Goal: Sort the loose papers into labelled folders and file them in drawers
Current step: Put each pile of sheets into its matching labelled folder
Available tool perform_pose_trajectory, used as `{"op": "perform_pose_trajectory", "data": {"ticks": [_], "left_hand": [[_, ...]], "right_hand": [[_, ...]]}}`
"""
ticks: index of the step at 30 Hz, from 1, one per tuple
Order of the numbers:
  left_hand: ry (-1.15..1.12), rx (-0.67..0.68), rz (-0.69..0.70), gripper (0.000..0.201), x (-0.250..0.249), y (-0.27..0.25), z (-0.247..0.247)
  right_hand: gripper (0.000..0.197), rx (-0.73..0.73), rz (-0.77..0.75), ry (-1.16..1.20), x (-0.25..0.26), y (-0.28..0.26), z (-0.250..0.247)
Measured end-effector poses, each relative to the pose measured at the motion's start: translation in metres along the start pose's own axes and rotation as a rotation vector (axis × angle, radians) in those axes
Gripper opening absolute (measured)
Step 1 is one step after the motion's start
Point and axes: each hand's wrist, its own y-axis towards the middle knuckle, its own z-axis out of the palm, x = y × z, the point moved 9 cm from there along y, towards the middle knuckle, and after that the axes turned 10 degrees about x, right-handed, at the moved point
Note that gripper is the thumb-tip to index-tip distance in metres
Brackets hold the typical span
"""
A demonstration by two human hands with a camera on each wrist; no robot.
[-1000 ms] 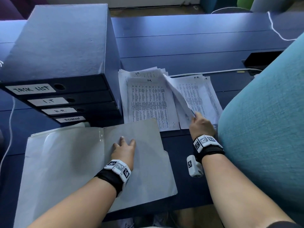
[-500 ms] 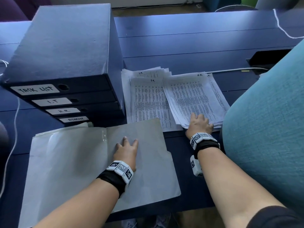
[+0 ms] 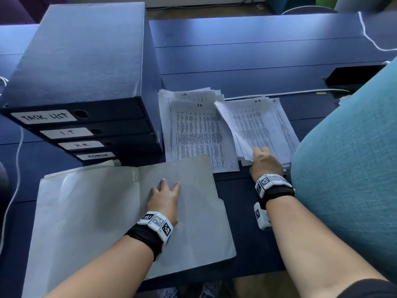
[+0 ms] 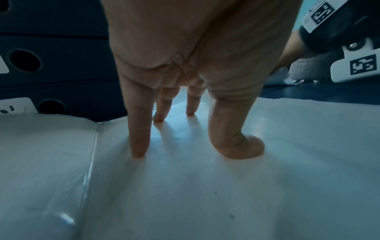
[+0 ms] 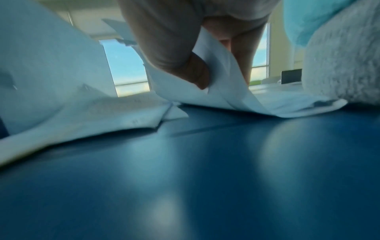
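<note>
An open grey folder (image 3: 103,214) lies on the blue desk in front of me. My left hand (image 3: 165,201) presses flat on its right leaf, fingertips (image 4: 137,151) spread on the folder (image 4: 226,186). Two piles of printed sheets lie beyond it: a pile marked I.T. (image 3: 197,134) on the left and a pile marked H.R. (image 3: 257,127) on the right. My right hand (image 3: 263,160) pinches the near edge of the H.R. sheets (image 5: 216,91) between thumb and fingers and lifts them off the desk. A blue drawer box (image 3: 86,82) with labels TASK LIST, I.T, H.R., ADMIN stands at the left.
A teal upholstered chair back (image 3: 352,168) crowds the right side beside my right arm. A white cable (image 3: 279,94) runs along the desk behind the papers to a black box (image 3: 354,76). Another white cord (image 3: 15,175) hangs at the far left. Bare blue desk (image 3: 257,50) stretches beyond the papers.
My right hand laid the lifted sheet down on the H.R. pile, rested on its near edge, and now pinches that pile's edge and raises it. The left hand stays on the folder.
</note>
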Motion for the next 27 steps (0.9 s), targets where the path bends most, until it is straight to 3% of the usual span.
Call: {"op": "perform_pose_trajectory", "data": {"ticks": [5,9,12,14,16,17,19,22,24,25,27], "left_hand": [[-0.005,-0.034,0.014,0.107,0.005,0.005,-0.001],[-0.039,-0.086,0.076,0.103,0.008,0.004,-0.003],[-0.202,-0.076,0.154,0.088,0.009,0.005,-0.002],[-0.355,-0.092,0.189,0.063,0.012,0.008,-0.005],[-0.649,-0.079,0.205,0.031,0.018,0.005,-0.011],[-0.885,-0.053,0.202,0.029,0.021,0.001,-0.012],[-1.452,0.127,0.125,0.055,0.022,-0.006,0.002],[-1.893,0.518,0.184,0.081,-0.001,-0.025,0.021],[-1.902,0.608,0.157,0.072,0.0,-0.035,0.035],[-1.773,0.584,0.178,0.058,0.004,-0.034,0.039],[-1.484,0.368,0.19,0.032,0.023,-0.026,0.041]], "right_hand": [[0.031,-0.134,-0.036,0.097,0.013,-0.035,-0.027],[0.031,-0.254,-0.171,0.084,0.038,-0.072,-0.05],[0.024,-0.343,-0.292,0.102,0.064,-0.104,-0.058],[0.017,-0.357,-0.376,0.127,0.082,-0.125,-0.058],[0.013,-0.297,-0.439,0.157,0.098,-0.143,-0.048],[0.013,-0.252,-0.471,0.155,0.106,-0.151,-0.039],[0.013,-0.152,-0.562,0.114,0.124,-0.17,-0.02],[0.015,0.168,-0.692,0.011,0.147,-0.197,0.018],[0.026,0.396,-0.709,-0.074,0.149,-0.214,0.038],[0.038,0.471,-0.704,-0.122,0.147,-0.219,0.045],[0.06,0.555,-0.644,-0.153,0.137,-0.218,0.056]]}}
